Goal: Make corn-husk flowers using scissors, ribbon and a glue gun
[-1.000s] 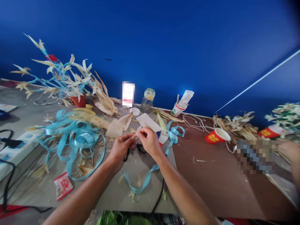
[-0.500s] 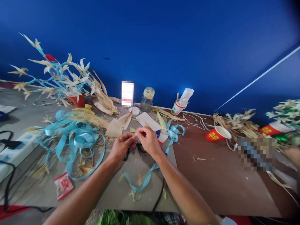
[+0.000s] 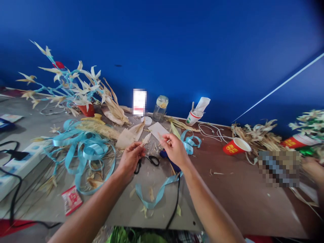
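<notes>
My left hand [image 3: 132, 156] is closed in a pinch on a small pale piece of corn husk [image 3: 146, 139], whose tip points up past the fingers. To its right, my right hand [image 3: 174, 151] is raised and apart from it, thumb and fingers pinched together. Whatever those fingers hold is too small to make out. Scissors with black handles [image 3: 153, 161] lie between the hands, partly under the left one. Behind the right hand is a white paper sheet [image 3: 157, 129]. A dark blue object [image 3: 164, 154] is partly hidden by that hand. Light blue ribbon [image 3: 152, 203] curls across the table nearer me.
Left lie tangled blue ribbon [image 3: 93, 150], a power strip [image 3: 27, 162] and a red packet [image 3: 72, 200]. Behind stand a husk-flower branch [image 3: 73, 86], a glass jar [image 3: 160, 109] and a white cup [image 3: 193, 117]. A red cup [image 3: 235, 146] lies tilted right, near another person's hand [image 3: 312, 168].
My hands, together before, have come apart; the right one has moved to the right. The husk piece in the left hand and the scissors' handles now show more. The view has shifted slightly.
</notes>
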`<state>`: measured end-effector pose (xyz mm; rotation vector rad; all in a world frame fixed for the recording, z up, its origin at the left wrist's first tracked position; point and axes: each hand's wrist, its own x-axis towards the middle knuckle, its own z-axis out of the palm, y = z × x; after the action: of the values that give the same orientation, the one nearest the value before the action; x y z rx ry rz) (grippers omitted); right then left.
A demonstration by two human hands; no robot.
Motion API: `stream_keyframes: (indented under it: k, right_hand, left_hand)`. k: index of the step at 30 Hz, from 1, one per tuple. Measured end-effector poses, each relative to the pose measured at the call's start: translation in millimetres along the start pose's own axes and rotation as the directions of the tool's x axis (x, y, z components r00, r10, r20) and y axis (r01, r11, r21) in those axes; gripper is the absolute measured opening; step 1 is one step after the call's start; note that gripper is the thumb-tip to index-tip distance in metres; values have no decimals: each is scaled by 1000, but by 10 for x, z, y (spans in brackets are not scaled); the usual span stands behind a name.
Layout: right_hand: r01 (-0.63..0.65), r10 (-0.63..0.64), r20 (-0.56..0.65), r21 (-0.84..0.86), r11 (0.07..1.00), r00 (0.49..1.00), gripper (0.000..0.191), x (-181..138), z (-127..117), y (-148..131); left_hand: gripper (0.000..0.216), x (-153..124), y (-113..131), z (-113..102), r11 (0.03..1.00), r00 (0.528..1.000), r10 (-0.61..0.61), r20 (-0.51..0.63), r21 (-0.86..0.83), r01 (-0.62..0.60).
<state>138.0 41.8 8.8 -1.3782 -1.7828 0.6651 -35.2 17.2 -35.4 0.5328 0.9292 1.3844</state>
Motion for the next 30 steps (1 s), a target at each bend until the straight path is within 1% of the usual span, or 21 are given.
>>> stream_keyframes:
  k: [2, 4, 7, 9, 11, 13, 15, 18, 20, 22, 24, 25, 27, 28, 29, 30]
  right_hand:
    - [1, 8, 55, -153, 988, 998, 23, -73, -130, 44]
    - [-27, 60, 99, -308, 951, 993, 21, -186, -223, 106]
    - [-82, 169, 127, -506, 859, 977, 25, -377, -278, 207]
    - [-109, 237, 139, -596, 795, 962, 31, -469, -269, 253]
    - [-129, 294, 154, -645, 754, 943, 36, -511, -240, 273]
    - [-148, 327, 151, -665, 732, 933, 40, -510, -207, 275]
    - [-159, 331, 140, -666, 729, 933, 44, -487, -178, 273]
    - [-135, 294, 145, -645, 752, 945, 48, -459, -145, 287]
    - [-112, 258, 150, -623, 774, 954, 46, -456, -130, 305]
    - [-111, 223, 125, -581, 807, 967, 39, -459, -131, 319]
    - [-119, 170, 61, -490, 863, 983, 31, -460, -158, 319]
    - [-112, 134, 22, -419, 901, 991, 29, -457, -183, 310]
    - [-97, 89, -48, -201, 975, 995, 29, -442, -253, 276]
    - [-102, 99, -68, -50, 994, 993, 30, -429, -294, 250]
    - [-116, 125, -73, 122, 986, 989, 31, -412, -336, 219]
    - [-134, 160, -65, 295, 946, 985, 32, -394, -375, 184]
  left_hand:
    - [25, 12, -10, -18, 1000, 1000, 6, -1, -3, -6]
    - [25, 10, -5, -21, 1000, 1000, 10, -1, -5, -10]
    - [24, -10, 20, -6, 1000, 1000, 11, 5, -20, -11]
    - [23, -21, 32, 3, 1000, 1000, 9, 1, -28, -9]
    - [22, -20, 33, 2, 999, 1000, 9, 7, -35, -9]
    - [22, -9, 26, -7, 999, 1000, 8, 23, -46, -7]
    - [22, 6, 18, -20, 998, 999, 2, 40, -57, 0]
    - [22, 21, 14, -37, 997, 998, -9, 60, -73, 14]
    - [22, 25, 16, -45, 996, 998, -14, 67, -88, 20]
    - [22, 27, 19, -52, 994, 997, -16, 76, -105, 24]
    - [21, 28, 24, -58, 993, 996, -16, 89, -119, 27]
    - [20, 28, 27, -61, 992, 995, -15, 94, -126, 27]
    - [20, 27, 37, -63, 989, 995, -17, 97, -142, 31]
    - [21, 25, 43, -63, 987, 995, -20, 96, -155, 35]
    - [21, 22, 50, -61, 985, 995, -23, 92, -167, 38]
    - [21, 17, 58, -59, 983, 996, -23, 87, -179, 38]
